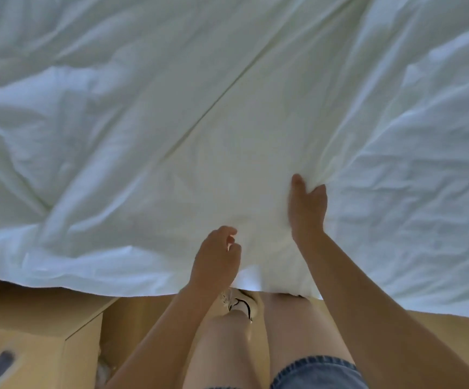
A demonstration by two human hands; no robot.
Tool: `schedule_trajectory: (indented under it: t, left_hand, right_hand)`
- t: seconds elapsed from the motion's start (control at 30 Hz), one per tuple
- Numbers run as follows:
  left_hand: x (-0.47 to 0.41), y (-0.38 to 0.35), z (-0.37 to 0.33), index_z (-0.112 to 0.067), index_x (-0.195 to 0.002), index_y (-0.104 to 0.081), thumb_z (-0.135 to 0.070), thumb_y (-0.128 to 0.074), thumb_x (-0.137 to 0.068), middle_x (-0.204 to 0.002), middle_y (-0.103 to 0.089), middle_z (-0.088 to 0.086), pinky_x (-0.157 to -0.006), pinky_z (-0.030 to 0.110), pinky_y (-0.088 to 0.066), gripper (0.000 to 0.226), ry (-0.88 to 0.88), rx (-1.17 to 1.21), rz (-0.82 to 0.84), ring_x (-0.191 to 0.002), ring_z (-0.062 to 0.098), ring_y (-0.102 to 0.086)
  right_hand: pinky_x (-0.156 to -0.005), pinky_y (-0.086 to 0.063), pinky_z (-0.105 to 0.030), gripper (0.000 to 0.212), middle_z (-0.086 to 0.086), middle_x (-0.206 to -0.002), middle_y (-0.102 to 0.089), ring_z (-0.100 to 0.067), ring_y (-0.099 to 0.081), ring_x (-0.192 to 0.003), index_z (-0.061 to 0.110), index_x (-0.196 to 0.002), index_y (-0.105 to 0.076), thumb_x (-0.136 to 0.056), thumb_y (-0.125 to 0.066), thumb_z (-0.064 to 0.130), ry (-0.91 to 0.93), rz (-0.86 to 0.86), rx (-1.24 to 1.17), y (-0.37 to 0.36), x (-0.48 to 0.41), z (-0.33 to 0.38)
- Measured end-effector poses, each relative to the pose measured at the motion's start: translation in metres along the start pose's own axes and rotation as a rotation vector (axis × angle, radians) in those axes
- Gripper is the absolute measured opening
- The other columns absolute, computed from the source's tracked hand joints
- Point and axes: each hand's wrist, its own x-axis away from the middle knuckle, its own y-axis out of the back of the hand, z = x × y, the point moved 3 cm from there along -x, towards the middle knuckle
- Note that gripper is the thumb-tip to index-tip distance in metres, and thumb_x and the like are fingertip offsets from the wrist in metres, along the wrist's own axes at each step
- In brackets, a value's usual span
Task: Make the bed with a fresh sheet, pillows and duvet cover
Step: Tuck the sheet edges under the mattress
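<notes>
A white, creased duvet cover (227, 108) spreads over the whole bed and hangs over its near edge. A long seam runs diagonally across it from the upper right toward the lower middle. My right hand (307, 209) pinches a fold of the fabric just right of centre, thumb on one side and fingers on the other. My left hand (217, 258) hovers at the fabric close to the near edge, fingers curled and apart, and I cannot tell whether it grips any cloth.
I stand at the bed's near edge; my bare legs, denim shorts (312, 373) and a white shoe (241, 301) show below. A wooden bedside cabinet (39, 346) stands at the lower left, on a tan floor (438, 332).
</notes>
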Motion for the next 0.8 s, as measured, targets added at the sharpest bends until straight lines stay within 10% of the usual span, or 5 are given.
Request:
schedule_trajectory:
  t: [0.2, 0.33, 0.6, 0.7, 0.8]
  left_hand:
    - [-0.005, -0.055, -0.128, -0.022, -0.135, -0.043, -0.055, -0.055, -0.086, -0.113, -0.055, -0.01, -0.077, 0.018, -0.041, 0.06, -0.183, 0.302, 0.177, -0.101, 0.01, -0.055]
    - [0.015, -0.093, -0.152, -0.011, -0.111, -0.054, -0.032, -0.051, -0.091, -0.092, -0.057, -0.001, -0.065, 0.027, -0.042, 0.029, -0.338, -0.136, 0.228, -0.086, 0.022, -0.058]
    - [0.073, -0.104, -0.116, -0.017, -0.094, -0.067, -0.023, -0.056, -0.093, -0.092, -0.069, 0.003, -0.072, 0.021, -0.049, 0.013, -0.258, 0.077, 0.63, -0.081, 0.012, -0.065]
    - [0.081, -0.108, -0.117, -0.013, -0.092, -0.065, -0.027, -0.052, -0.094, -0.077, -0.062, 0.004, -0.068, 0.027, -0.044, 0.019, -0.261, -0.218, 0.42, -0.077, 0.018, -0.061]
    - [0.093, -0.124, -0.154, -0.017, -0.129, -0.049, -0.035, -0.052, -0.093, -0.117, -0.059, 0.001, -0.083, 0.025, -0.041, 0.04, -0.356, -0.075, 0.007, -0.101, 0.015, -0.056]
  right_hand:
    - [-0.045, -0.041, -0.011, 0.016, 0.008, -0.063, -0.062, -0.002, -0.059, -0.055, 0.018, -0.08, -0.056, -0.089, -0.06, 0.03, 0.184, 0.073, 0.037, 0.088, 0.063, -0.026]
    - [-0.049, -0.041, -0.012, 0.01, 0.006, -0.064, -0.06, 0.0, -0.057, -0.055, 0.019, -0.08, -0.055, -0.085, -0.06, 0.012, 0.163, 0.259, 0.115, 0.12, 0.108, -0.067]
    - [-0.082, -0.055, -0.038, 0.029, -0.007, -0.099, -0.072, -0.025, -0.069, -0.092, 0.011, -0.104, -0.067, -0.09, -0.058, 0.035, -0.293, 0.3, -0.888, 0.189, 0.043, -0.057]
    - [-0.061, -0.058, -0.029, 0.008, -0.001, -0.078, -0.074, -0.018, -0.071, -0.07, 0.014, -0.092, -0.068, -0.086, -0.066, 0.018, -0.245, 0.134, -0.901, 0.216, 0.022, -0.036]
    - [-0.056, -0.055, -0.024, 0.014, 0.004, -0.078, -0.073, -0.012, -0.071, -0.066, 0.021, -0.09, -0.066, -0.082, -0.066, 0.01, -0.115, -0.008, -0.904, 0.262, 0.02, -0.043]
